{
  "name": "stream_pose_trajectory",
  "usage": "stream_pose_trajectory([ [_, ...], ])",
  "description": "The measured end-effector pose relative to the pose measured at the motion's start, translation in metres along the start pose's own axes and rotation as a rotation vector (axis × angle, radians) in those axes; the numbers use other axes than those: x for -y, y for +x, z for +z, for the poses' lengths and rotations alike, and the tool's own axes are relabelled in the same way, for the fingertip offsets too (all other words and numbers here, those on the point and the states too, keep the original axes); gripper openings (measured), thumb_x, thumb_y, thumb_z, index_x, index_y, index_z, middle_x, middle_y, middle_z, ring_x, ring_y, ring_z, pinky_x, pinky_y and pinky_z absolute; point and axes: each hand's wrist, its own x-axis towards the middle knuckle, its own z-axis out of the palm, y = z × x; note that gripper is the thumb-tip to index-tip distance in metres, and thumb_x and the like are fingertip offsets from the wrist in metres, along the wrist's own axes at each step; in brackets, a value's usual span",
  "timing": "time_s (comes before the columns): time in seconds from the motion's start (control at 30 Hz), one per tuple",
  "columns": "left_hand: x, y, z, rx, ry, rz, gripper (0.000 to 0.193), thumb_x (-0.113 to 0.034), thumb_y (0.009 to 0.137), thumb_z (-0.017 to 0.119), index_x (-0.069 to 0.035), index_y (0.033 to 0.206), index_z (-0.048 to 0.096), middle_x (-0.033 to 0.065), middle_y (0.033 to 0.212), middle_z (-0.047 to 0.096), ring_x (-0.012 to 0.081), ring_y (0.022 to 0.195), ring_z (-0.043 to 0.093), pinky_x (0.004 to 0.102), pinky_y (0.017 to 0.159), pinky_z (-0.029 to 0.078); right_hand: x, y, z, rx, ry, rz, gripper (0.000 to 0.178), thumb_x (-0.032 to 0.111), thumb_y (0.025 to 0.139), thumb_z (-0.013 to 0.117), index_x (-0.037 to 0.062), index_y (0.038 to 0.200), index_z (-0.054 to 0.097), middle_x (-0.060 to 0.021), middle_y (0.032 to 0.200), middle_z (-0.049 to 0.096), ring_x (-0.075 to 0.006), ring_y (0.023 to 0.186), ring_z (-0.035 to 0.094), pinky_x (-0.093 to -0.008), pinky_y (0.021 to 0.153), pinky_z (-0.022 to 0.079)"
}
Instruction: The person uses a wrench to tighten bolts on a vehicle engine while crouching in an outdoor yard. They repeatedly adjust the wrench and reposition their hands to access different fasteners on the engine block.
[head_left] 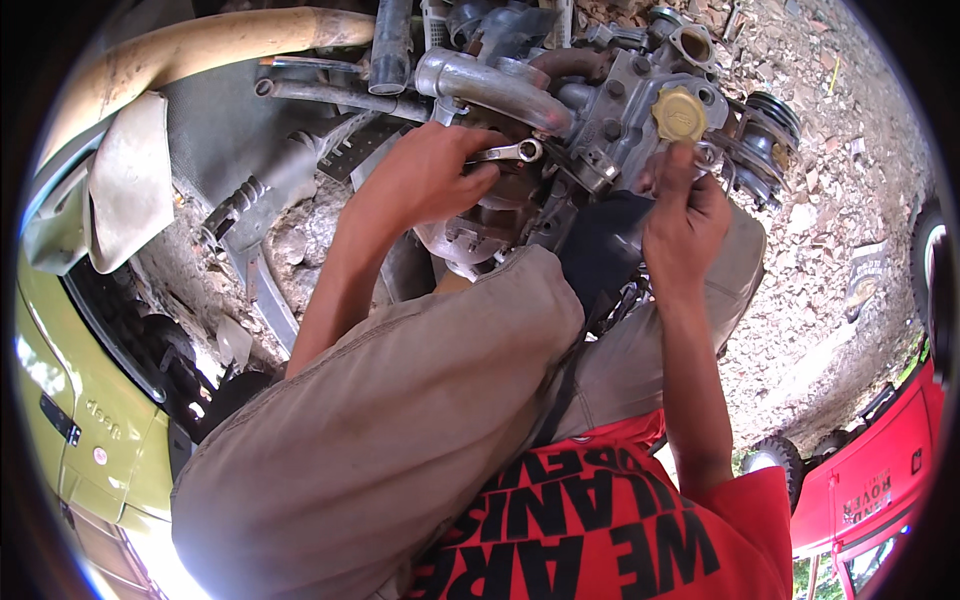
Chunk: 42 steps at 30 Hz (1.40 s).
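My left hand (432,178) is closed around a shiny combination wrench (500,153). Its ring end points right, over the engine (612,110) in front of my knees. Just beyond that hand lies the turbocharger's rounded metal housing (492,92). My right hand (686,222) is at the engine's right side, just below a yellow oil filler cap (679,113). Its thumb and fingers are drawn together; what they hold, if anything, I cannot make out. Between my knees a dark cloth-like piece (606,245) lies against the engine's near side.
Metal pipes (340,98) and a thick tan tube (220,45) lie at the far left. A pulley (772,118) sticks out on the engine's right. Gravel ground (815,230) spreads to the right. A green vehicle (85,400) stands at left, a red one (870,500) at lower right.
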Motion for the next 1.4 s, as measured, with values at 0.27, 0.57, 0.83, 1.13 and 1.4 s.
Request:
stream_pose_trajectory([
  [0.27,0.004,-0.002,0.013,-0.02,0.143,0.034,0.034,-0.015,0.079,0.066,-0.015,0.113,0.073,0.018,0.075,0.067,0.0377,0.072,0.066,0.0458,0.065,0.051,-0.022,-0.001,0.02,0.342,-0.208,0.109,0.027,0.025,0.095,0.068,-0.0012,0.092,0.068,-0.0087,0.07,0.064,-0.0159,0.062,0.057,-0.0329,0.061,0.045],
  [0.57,0.021,-0.01,0.022,-0.352,-0.246,-0.021,0.031,-0.007,0.081,0.063,-0.007,0.111,0.071,0.013,0.075,0.07,0.028,0.069,0.069,0.0361,0.068,0.053,-0.033,0.002,0.048,0.446,-0.249,0.26,0.025,0.021,0.09,0.073,-0.0027,0.1,0.073,-0.0065,0.076,0.07,-0.0085,0.07,0.058,-0.0292,0.067,0.048],
  [0.83,0.025,-0.003,0.029,-0.448,-0.137,0.146,0.027,-0.009,0.081,0.069,0.001,0.106,0.067,0.0147,0.095,0.068,0.0305,0.083,0.067,0.037,0.075,0.052,-0.04,0.01,0.049,0.486,-0.155,0.396,0.029,0.023,0.09,0.075,-0.0035,0.099,0.073,-0.003,0.08,0.07,-0.0066,0.074,0.057,-0.0278,0.068,0.048],
  [1.13,0.036,-0.002,0.017,-0.278,-0.226,0.196,0.028,-0.017,0.078,0.076,0.004,0.096,0.069,0.017,0.094,0.067,0.0379,0.084,0.066,0.0392,0.073,0.053,-0.052,0.007,0.055,0.414,0.008,0.395,0.03,0.027,0.087,0.076,-0.0031,0.09,0.073,-0.0043,0.067,0.066,-0.0102,0.061,0.059,-0.0297,0.059,0.046],
  [1.4,0.038,-0.001,0.018,-0.27,-0.252,0.174,0.027,-0.015,0.077,0.074,0.004,0.096,0.068,0.0169,0.091,0.066,0.0378,0.08,0.065,0.0381,0.071,0.052,-0.035,0.009,0.062,0.402,-0.253,0.227,0.032,0.029,0.085,0.075,-0.0025,0.091,0.073,-0.0129,0.068,0.069,-0.0215,0.064,0.068,-0.036,0.065,0.052],
])
